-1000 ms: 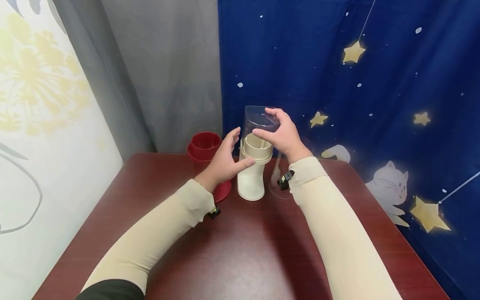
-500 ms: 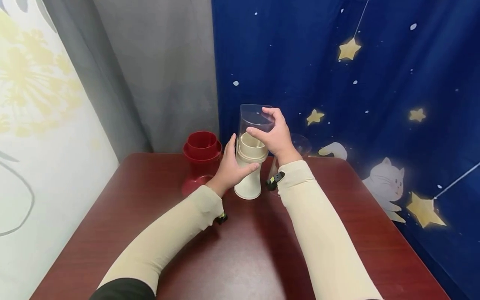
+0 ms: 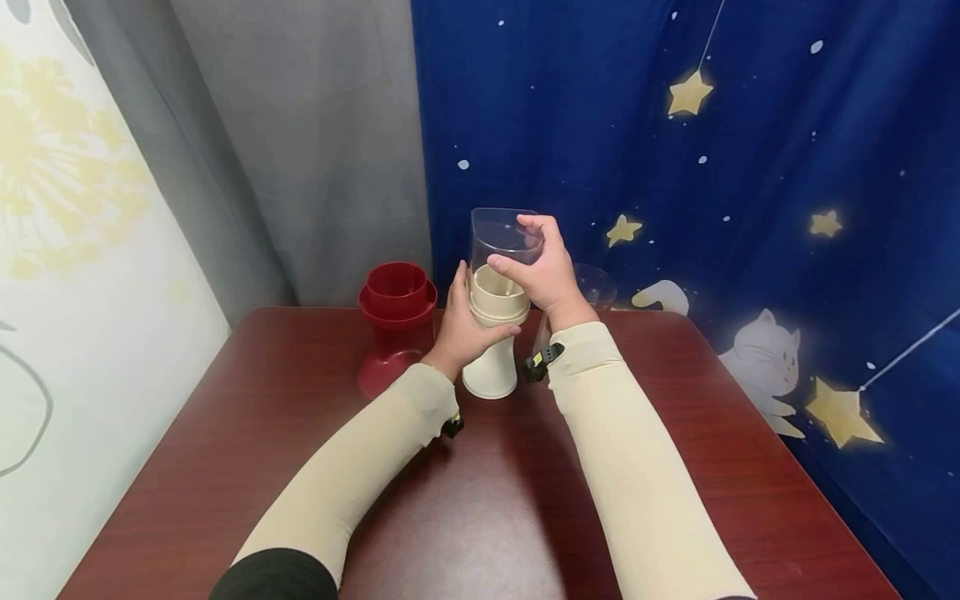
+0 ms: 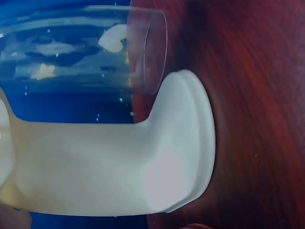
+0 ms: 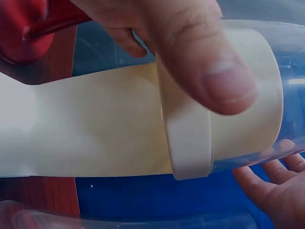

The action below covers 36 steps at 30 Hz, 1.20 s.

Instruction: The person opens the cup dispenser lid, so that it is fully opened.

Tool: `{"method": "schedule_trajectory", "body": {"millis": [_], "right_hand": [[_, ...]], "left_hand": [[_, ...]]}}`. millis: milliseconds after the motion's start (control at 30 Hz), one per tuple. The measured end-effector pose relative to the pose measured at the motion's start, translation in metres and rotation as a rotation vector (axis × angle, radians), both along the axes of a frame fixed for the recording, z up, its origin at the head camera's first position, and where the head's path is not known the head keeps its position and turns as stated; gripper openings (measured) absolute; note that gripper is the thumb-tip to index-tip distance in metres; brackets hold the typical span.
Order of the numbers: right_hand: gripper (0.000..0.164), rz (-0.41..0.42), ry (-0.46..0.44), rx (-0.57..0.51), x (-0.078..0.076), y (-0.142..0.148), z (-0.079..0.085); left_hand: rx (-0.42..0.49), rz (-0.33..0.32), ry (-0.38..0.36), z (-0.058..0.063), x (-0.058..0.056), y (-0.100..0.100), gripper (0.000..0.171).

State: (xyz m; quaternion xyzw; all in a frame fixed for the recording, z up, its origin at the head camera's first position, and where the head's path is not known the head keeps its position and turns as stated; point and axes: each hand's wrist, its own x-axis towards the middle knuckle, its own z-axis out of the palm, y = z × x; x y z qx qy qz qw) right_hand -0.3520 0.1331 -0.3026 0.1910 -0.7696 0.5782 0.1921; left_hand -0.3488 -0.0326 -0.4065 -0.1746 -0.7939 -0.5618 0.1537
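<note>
"Container (image 3: 487, 238), the clear one in the middle: where does it sit exactly?"

"Over the top of the cream stand (image 3: 491, 368), around its inner ring (image 3: 492, 287), down by the collar (image 3: 499, 312). The stand is upright on the red-brown bench (image 3: 262, 442)."

"And the person's right hand (image 3: 551, 271)?"

"Grasping the container near its top, thumb at the front, fingers curved over the far side. The left hand (image 3: 459, 332) has the stand by the collar, fingers up along its side, thumb across the front."

"What's that just beside the left hand?"

"A red stand (image 3: 397, 310) of much the same shape, also upright on the bench. Over on the right, partly hidden by the right sleeve (image 3: 637, 433), is a second clear container (image 3: 597, 283)."

"And behind it all?"

"A grey curtain (image 3: 322, 150), then a blue curtain (image 3: 540, 142) with yellow stars (image 3: 843, 414) and a pale cat (image 3: 761, 354) printed on it."
</note>
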Motion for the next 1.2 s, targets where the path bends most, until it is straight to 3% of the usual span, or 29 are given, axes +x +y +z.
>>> {"method": "schedule_trajectory", "body": {"millis": [200,567,900,1200], "right_hand": [[0.079,0.025,-0.004,-0.033,0.000,-0.003,0.000],[0.079,0.008,0.033,-0.043,0.001,-0.006,-0.002],[0.082,0.028,0.016,-0.078,0.001,-0.007,-0.006],[0.089,0.077,0.005,-0.121,0.001,-0.008,-0.008]], "left_hand": [[0.012,0.002,0.009,-0.002,-0.010,-0.002,0.142],[0.046,-0.045,0.000,0.002,-0.016,-0.005,0.144],[-0.027,-0.029,0.003,0.003,-0.016,-0.006,0.147],[-0.027,-0.040,0.012,0.002,-0.019,-0.007,0.150]]}}
